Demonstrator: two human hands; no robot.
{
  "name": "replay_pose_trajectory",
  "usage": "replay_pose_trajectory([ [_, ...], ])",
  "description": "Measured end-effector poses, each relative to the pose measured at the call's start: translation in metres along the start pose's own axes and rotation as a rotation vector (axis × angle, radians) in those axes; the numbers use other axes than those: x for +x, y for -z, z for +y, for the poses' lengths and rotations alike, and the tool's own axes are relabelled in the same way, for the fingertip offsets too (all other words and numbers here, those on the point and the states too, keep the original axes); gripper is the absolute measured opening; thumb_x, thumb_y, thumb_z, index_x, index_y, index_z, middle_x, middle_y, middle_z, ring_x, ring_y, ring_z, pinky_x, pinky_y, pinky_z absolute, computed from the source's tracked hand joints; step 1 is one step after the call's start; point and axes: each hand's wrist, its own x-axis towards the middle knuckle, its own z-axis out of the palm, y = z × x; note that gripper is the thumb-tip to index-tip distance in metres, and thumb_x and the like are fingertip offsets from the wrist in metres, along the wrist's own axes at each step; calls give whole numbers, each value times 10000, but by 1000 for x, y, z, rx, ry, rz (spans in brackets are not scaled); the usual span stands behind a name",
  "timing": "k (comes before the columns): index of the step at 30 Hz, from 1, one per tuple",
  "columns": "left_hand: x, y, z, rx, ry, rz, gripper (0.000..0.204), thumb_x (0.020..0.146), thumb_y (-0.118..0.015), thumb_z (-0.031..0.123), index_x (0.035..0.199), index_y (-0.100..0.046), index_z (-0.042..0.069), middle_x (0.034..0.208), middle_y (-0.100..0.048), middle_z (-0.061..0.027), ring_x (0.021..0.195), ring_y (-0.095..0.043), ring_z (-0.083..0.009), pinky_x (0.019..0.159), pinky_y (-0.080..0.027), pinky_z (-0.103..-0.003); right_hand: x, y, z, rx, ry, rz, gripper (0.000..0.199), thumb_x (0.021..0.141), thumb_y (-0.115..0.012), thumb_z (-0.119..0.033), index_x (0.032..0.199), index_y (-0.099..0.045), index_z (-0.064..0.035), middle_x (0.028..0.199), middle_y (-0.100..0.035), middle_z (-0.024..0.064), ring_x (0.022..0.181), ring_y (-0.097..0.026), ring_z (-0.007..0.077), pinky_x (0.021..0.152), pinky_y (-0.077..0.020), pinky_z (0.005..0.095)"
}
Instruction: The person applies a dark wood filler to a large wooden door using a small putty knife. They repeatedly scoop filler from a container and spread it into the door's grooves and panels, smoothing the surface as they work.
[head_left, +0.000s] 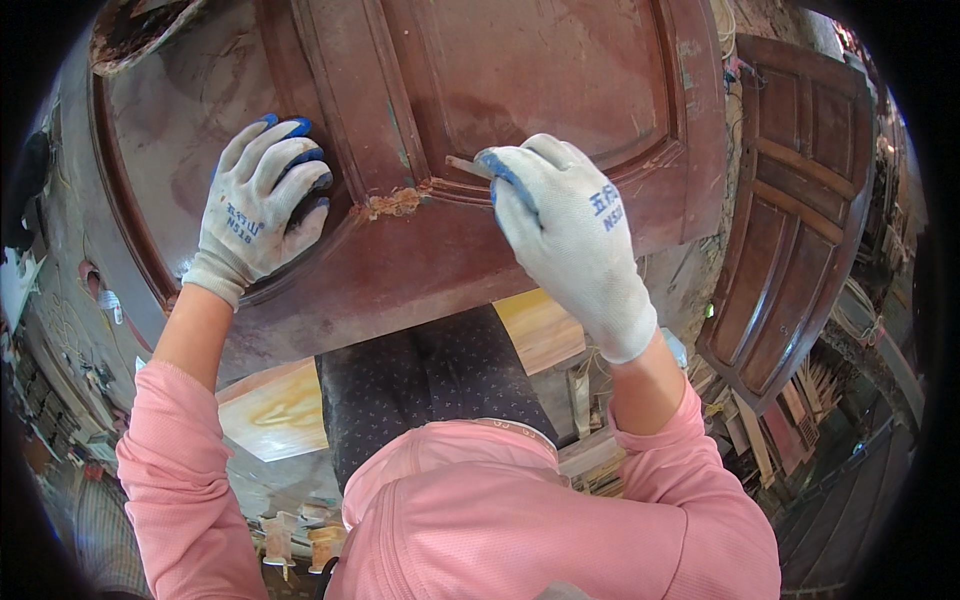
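A reddish-brown panelled wooden door [420,262] lies flat in front of me. My left hand [258,205], in a white knit glove with blue fingertips, rests on its left panel with the fingers apart and nothing held. In the same kind of glove, my right hand [570,235] is closed over the right panel's lower moulding. A thin, flat brownish strip [464,166] sticks out from between its thumb and fingers; its kind I cannot make out, and the rest is hidden by the glove. Between my hands, a rough tan patch [396,203] marks a joint of the moulding.
Another brown panelled door [795,220] leans at the right, with wood scraps [790,415] below it. Boards with a yellowish marbled face [275,408] show beneath the near edge of the work door. At the far left top lies a rough-edged dark brown piece [140,35].
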Motion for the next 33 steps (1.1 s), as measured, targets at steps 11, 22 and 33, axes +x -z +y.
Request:
replay_pose_trajectory([
  [11,0,1,-1,-7,1,2,328,822,-737,267,1124,-649,174,1255,-622,-59,1340,-560,-301,1206,-403,-517,-21,-4,-8,47,51,16,328,891,-699,-72,1218,-716,-59,965,-621,108,903,-627,305,773,-537,414],
  [22,1,-4,0,14,-12,19,313,838,-729,284,1125,-655,184,1260,-624,-54,1337,-563,-294,1215,-398,-511,-51,-50,2,-30,151,162,452,869,-777,-109,1318,-719,-111,910,-556,57,807,-571,241,705,-502,393],
  [33,0,-6,-2,21,-44,55,354,828,-739,263,1145,-623,157,1261,-610,-84,1322,-563,-332,1196,-407,-536,-53,-50,-4,-3,112,184,387,871,-768,-66,1256,-729,-78,902,-568,71,805,-580,260,699,-504,390],
])
